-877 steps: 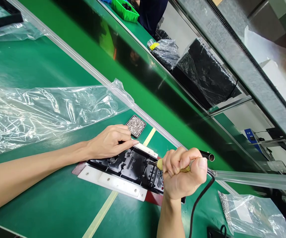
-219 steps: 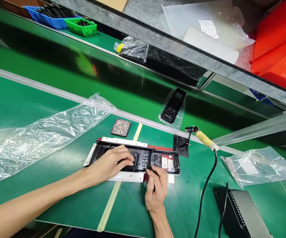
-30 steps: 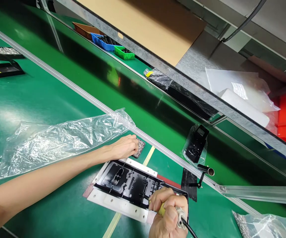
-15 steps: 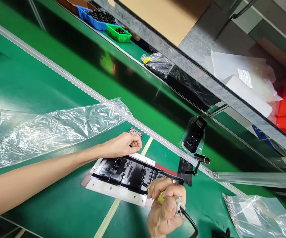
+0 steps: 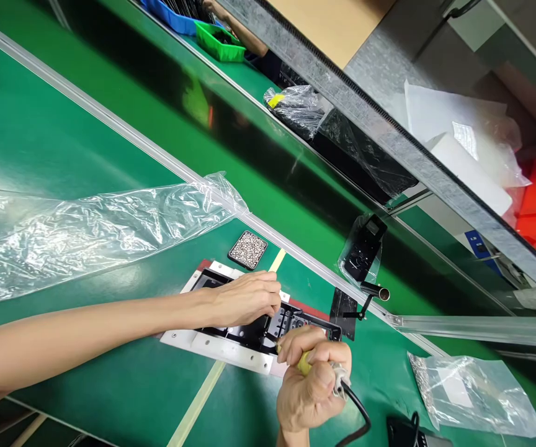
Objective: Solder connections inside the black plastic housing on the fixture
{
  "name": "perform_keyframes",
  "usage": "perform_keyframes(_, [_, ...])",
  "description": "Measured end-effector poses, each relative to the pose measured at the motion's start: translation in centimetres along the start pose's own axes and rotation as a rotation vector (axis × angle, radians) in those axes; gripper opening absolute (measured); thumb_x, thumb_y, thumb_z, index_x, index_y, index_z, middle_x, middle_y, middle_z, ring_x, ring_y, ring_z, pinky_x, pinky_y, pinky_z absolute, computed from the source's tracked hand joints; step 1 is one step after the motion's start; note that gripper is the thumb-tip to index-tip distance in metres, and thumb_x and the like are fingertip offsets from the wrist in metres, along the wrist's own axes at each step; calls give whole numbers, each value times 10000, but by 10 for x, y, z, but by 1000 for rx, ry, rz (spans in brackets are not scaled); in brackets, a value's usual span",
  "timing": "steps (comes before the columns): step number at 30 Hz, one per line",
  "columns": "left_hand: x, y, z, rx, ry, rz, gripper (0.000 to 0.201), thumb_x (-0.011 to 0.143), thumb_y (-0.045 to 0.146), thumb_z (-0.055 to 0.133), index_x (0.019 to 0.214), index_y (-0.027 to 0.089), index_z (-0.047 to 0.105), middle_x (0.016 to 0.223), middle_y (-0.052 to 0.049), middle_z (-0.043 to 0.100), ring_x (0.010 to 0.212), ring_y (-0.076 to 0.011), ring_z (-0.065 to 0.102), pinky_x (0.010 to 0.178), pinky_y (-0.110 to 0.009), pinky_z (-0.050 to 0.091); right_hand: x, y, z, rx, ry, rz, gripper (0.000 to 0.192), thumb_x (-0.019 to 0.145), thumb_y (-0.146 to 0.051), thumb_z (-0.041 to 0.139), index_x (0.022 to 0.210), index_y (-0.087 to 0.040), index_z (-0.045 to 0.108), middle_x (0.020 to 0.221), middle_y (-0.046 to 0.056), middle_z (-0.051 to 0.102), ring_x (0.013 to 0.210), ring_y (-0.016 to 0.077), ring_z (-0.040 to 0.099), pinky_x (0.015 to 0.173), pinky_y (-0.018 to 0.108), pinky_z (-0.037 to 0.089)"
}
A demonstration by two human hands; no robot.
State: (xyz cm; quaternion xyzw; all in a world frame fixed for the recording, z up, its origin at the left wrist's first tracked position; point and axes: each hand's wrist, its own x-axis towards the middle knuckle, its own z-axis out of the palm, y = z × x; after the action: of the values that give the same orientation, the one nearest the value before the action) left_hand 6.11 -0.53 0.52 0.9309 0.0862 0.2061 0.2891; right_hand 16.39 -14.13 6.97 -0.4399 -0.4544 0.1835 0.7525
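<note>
Two hands on one black housing (image 5: 249, 332): left hand (image 5: 244, 298) pinches fingertips over it, right hand (image 5: 312, 385) grip closed around one yellow-handled iron (image 5: 304, 364).

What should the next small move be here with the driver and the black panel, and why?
Probably bring the driver tip down onto the spot where the left hand pinches its fingertips over the black panel. The right hand grips the driver just beside that spot, the panel sits in its white jig, and the tray of screws lies behind.
</note>
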Motion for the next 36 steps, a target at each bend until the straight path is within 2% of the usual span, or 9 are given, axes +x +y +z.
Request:
perform_keyframes(9, [-1, -3, 4, 44, 14, 16, 204, 1055, 174, 572, 891, 172, 693, 873, -55, 612, 876, -219, 460, 760, -360, 332, 1, 0, 1, -29, 3, -17, 279, 1074, -369, 488, 838, -223, 460, 587, -44, 453, 491, 126, 475, 478, 245, 445])
perform_keyframes(16, [-8, 6, -9, 105, -8, 39, 160, 979, 54, 608, 861, 157, 636, 908, -58, 606, 892, -211, 490, 764, -353, 351, 1, 0, -1, -18, -19, -21, 256, 1074, -358, 475, 856, -223, 469, 595, -43, 463, 494, 124, 478, 483, 245, 456])
perform_keyframes(20, [-17, 10, -16, 209, -45, 71, 234, 889, -40, 590, 983, 167, 644, 939, -59, 578, 900, -221, 466, 738, -365, 327, 1, 0, -2, -28, -27, -15, 255, 1074, -359, 469, 857, -225, 465, 600, -43, 467, 494, 124, 483, 491, 248, 466])
perform_keyframes(24, [-24, 9, -12, 306, -58, 102, 281, 889, 1, 636, 1115, 167, 650, 968, -75, 568, 952, -250, 464, 737, -383, 306, 0, 0, -2, -20, -12, 0, 264, 1073, -374, 487, 854, -228, 462, 600, -42, 474, 496, 126, 483, 497, 251, 460])
perform_keyframes(31, [-26, 9, -8, 379, -16, 111, 243, 964, 55, 625, 1172, 179, 645, 949, -77, 573, 960, -248, 483, 755, -387, 309, -1, 0, -3, -21, -20, 0, 261, 1074, -378, 485, 860, -230, 469, 609, -41, 479, 502, 130, 492, 500, 259, 474])
perform_keyframes(36, [-27, 10, -8, 384, -14, 130, 261, 959, 78, 632, 1199, 181, 647, 967, -82, 570, 936, -251, 475, 733, -384, 303, 0, -1, -2, -46, -14, -4, 264, 1075, -372, 474, 855, -229, 451, 603, -44, 468, 494, 123, 475, 485, 247, 465])
